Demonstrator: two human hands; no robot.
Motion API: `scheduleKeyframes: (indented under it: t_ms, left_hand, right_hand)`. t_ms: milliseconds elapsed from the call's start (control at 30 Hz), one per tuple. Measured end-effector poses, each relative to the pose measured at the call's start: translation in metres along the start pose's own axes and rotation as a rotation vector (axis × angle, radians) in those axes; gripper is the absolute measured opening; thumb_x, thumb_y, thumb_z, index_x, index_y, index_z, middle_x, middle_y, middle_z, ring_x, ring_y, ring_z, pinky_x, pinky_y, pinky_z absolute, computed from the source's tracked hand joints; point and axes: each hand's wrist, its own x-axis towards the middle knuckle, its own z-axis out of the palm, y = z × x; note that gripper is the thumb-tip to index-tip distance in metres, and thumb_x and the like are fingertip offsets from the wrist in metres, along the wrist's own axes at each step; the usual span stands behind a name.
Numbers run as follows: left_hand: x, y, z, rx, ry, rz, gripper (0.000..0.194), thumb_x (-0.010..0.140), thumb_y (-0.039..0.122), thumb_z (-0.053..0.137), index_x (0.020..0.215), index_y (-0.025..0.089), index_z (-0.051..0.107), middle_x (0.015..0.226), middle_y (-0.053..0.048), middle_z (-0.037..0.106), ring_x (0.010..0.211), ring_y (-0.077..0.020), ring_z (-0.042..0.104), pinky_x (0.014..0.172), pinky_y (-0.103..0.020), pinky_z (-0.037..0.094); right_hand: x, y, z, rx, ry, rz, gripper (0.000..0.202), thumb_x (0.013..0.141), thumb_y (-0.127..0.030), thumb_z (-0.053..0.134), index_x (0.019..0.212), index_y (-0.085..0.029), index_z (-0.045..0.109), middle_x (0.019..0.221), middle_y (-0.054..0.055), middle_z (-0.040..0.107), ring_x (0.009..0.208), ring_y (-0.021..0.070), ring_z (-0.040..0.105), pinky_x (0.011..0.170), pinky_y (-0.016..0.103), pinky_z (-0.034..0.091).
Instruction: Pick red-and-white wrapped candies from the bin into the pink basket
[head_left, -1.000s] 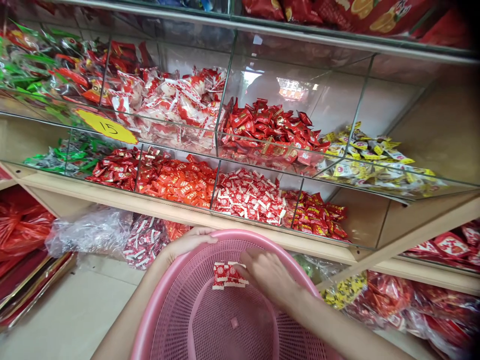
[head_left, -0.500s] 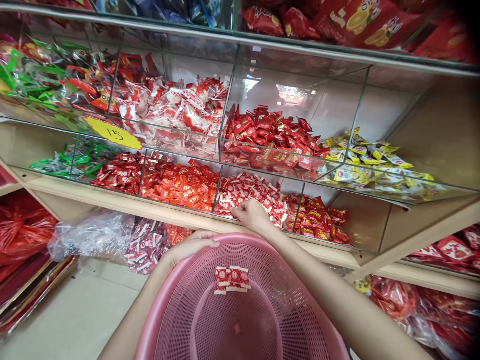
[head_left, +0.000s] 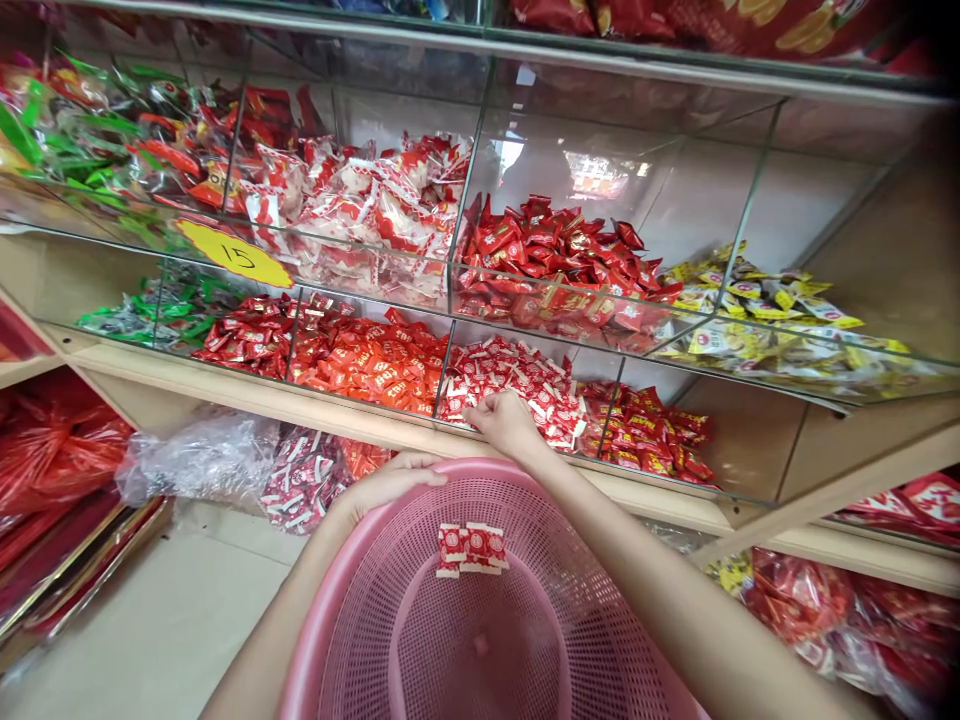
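My left hand [head_left: 394,484] grips the far left rim of a pink plastic basket [head_left: 319,600], its fingers over the edge. Several red-and-white wrapped candies [head_left: 472,549] lie together inside, against the far wall. Beyond the basket, my right hand [head_left: 504,420] is at the front of a compartment heaped with matching red-and-white candies [head_left: 525,375]. Its fingers are curled and pinched at the near left part of the heap; what they hold, if anything, is hidden.
Glass dividers split the shelves. Orange-red candies [head_left: 375,360] lie left of the heap, red-and-yellow ones [head_left: 656,435] right. Above are red candies [head_left: 555,260] and a yellow "15" tag [head_left: 235,253]. A wooden ledge [head_left: 345,408] runs along the front; bagged candies [head_left: 300,480] sit below.
The view has shifted slightly, so the shelves and basket appear a little farther right and the upper shelves higher. My right hand stays at the candy heap, and my left keeps the basket rim.
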Motion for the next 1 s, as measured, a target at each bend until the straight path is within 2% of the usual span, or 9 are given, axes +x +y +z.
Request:
scheduleKeyframes:
  t_ms: [200,300,367,467,533,600,767,867,1000]
  left_hand:
    - [0.000,0.000,0.002,0.007,0.010,0.018,0.038,0.069,0.029,0.060,0.105,0.015,0.059,0.089,-0.004,0.066,0.079,-0.0191,0.060,0.071,-0.028,0.043]
    - [0.000,0.002,0.004,0.013,0.019,0.019,0.034,0.069,0.028,0.060,0.101,0.016,0.062,0.089,-0.003,0.067,0.078,-0.0174,0.059,0.072,-0.027,0.042]
    - [0.000,0.003,0.004,0.023,0.028,0.044,0.030,0.069,0.026,0.061,0.097,0.017,0.064,0.089,-0.001,0.067,0.078,-0.0157,0.058,0.074,-0.025,0.040]
    - [0.001,0.002,0.003,0.024,0.048,0.086,0.025,0.068,0.023,0.061,0.092,0.017,0.066,0.081,0.000,0.067,0.073,-0.0136,0.057,0.071,-0.022,0.040]
    - [0.002,0.000,0.002,0.022,0.051,0.069,0.027,0.068,0.024,0.060,0.093,0.016,0.065,0.077,0.001,0.067,0.066,-0.0128,0.056,0.064,-0.022,0.040]
    - [0.001,-0.002,0.002,0.030,0.044,0.037,0.031,0.069,0.026,0.059,0.097,0.016,0.064,0.078,0.000,0.067,0.063,-0.0130,0.056,0.060,-0.022,0.040]
    - [0.001,-0.001,0.003,0.061,0.035,0.028,0.037,0.068,0.030,0.060,0.102,0.017,0.062,0.087,-0.002,0.067,0.077,-0.0176,0.059,0.068,-0.024,0.041]
    - [0.001,0.000,0.003,0.065,0.030,0.033,0.037,0.068,0.031,0.060,0.103,0.016,0.061,0.088,-0.002,0.067,0.080,-0.0189,0.059,0.071,-0.026,0.041]
    - [0.001,-0.001,0.003,0.069,0.028,0.040,0.036,0.070,0.030,0.059,0.103,0.016,0.061,0.089,-0.003,0.067,0.081,-0.0194,0.059,0.071,-0.026,0.042]
  right_hand:
    - [-0.008,-0.002,-0.002,0.270,0.012,-0.133,0.026,0.072,-0.035,0.050,0.054,-0.016,0.049,0.049,-0.005,0.041,0.047,0.0071,0.034,0.047,0.020,0.028]
    - [-0.031,-0.014,-0.015,0.440,0.074,-0.212,0.026,0.076,-0.038,0.049,0.062,-0.016,0.052,0.054,-0.004,0.044,0.050,0.0074,0.035,0.048,0.020,0.029]
    - [-0.053,-0.021,-0.023,0.556,0.039,-0.216,0.025,0.077,-0.038,0.049,0.067,-0.016,0.054,0.059,-0.003,0.047,0.053,0.0075,0.037,0.050,0.020,0.031]
    - [-0.086,-0.017,-0.024,0.668,-0.191,-0.132,0.026,0.076,-0.040,0.051,0.069,-0.016,0.056,0.060,-0.002,0.048,0.054,0.0076,0.038,0.051,0.020,0.033]
    - [-0.103,-0.003,-0.014,0.717,-0.350,-0.045,0.028,0.075,-0.042,0.052,0.067,-0.015,0.055,0.059,-0.002,0.048,0.053,0.0075,0.039,0.050,0.021,0.033]
    - [-0.114,0.017,0.003,0.742,-0.437,0.051,0.031,0.072,-0.044,0.054,0.063,-0.015,0.054,0.057,-0.003,0.048,0.052,0.0074,0.039,0.050,0.021,0.032]
    - [-0.123,0.057,0.042,0.754,-0.457,0.267,0.035,0.063,-0.047,0.061,0.054,-0.014,0.053,0.050,-0.005,0.045,0.048,0.0057,0.034,0.048,0.021,0.027]
    - [-0.123,0.059,0.047,0.802,-0.462,0.341,0.036,0.058,-0.048,0.064,0.053,-0.014,0.054,0.049,-0.005,0.045,0.047,0.0055,0.035,0.049,0.021,0.027]
    - [-0.123,0.050,0.043,0.862,-0.459,0.412,0.038,0.051,-0.052,0.065,0.049,-0.015,0.052,0.048,-0.006,0.045,0.046,0.0057,0.036,0.049,0.022,0.029]
